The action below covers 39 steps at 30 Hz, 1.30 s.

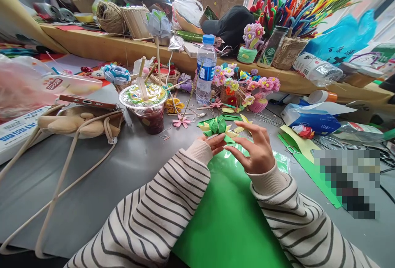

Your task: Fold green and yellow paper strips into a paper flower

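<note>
A folded green and yellow paper flower (217, 125) sits in my left hand (214, 141), whose fingers are closed around its underside. My right hand (254, 146) is at the flower's right side. Its thumb and fingertips reach toward a green folded piece at the flower's lower edge, and the fingers look bent in a pinch on it. A yellow folded piece (243, 123) shows just behind the right fingers. Under both hands lies a large green sheet (228, 218), partly hidden by the sleeves.
A lidded drink cup (151, 116) and a water bottle (206, 70) stand behind the hands. A bag with long straps (80, 124) lies left. Colourful handmade flowers (243, 83) crowd the back. Scissors (292, 149) and a tissue pack (311, 118) lie right.
</note>
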### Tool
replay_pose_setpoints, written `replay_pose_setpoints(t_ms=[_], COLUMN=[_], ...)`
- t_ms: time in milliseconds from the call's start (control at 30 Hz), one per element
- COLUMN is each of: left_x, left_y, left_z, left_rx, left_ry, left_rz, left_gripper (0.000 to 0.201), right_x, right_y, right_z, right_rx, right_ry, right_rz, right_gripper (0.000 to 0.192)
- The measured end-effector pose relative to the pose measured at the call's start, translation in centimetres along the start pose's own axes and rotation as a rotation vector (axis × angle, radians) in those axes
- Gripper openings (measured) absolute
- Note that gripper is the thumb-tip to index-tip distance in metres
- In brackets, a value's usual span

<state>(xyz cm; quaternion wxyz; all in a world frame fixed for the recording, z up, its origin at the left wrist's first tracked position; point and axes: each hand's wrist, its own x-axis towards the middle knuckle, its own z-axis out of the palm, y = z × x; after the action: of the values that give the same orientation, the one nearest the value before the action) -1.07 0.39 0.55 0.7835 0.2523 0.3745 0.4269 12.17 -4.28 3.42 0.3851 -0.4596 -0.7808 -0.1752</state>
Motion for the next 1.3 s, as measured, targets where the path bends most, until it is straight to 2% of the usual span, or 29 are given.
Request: replay_pose_setpoints(t_ms=[67,267,367,500,633,1000,1167,1300], left_x=[-0.3,-1.0,-1.1,-0.9,-0.6,-0.7,-0.6,-0.7], left_y=[0.3,1.0,1.0,0.5,-0.1,-0.3,-0.6,-0.7], left_z=[0.1,0.7,0.9,1.0,0.7,0.9,0.7,0.6], left_rx=[-0.071,-0.149,-0.107,-0.006,0.03,0.074,0.089,0.101], left_ry=[0.031,0.072,0.137,0.195,0.181,0.17,0.132,0.113], left_rz=[-0.086,-0.105,-0.066,0.046,0.15,0.273,0.321,0.338], left_gripper=[0.024,0.02,0.023,0.037,0.046,0.052,0.052,0.052], right_x=[0.1,0.6,0.8,0.7,0.3,0.0,-0.2,-0.4], right_y=[0.1,0.6,0.8,0.9,0.7,0.2,0.0,-0.1], right_z=[-0.2,-1.1,-1.3,-1.0,-0.4,0.1,0.8,1.1], right_rx=[0.007,0.123,0.134,0.07,0.0,-0.066,-0.118,-0.136], right_ry=[0.003,-0.03,-0.045,-0.049,-0.079,-0.103,-0.036,0.038], right_rz=[0.012,0.048,0.063,-0.013,-0.051,-0.049,-0.1,-0.083], right_gripper=[0.014,0.013,0.014,0.012,0.012,0.013,0.012,0.011])
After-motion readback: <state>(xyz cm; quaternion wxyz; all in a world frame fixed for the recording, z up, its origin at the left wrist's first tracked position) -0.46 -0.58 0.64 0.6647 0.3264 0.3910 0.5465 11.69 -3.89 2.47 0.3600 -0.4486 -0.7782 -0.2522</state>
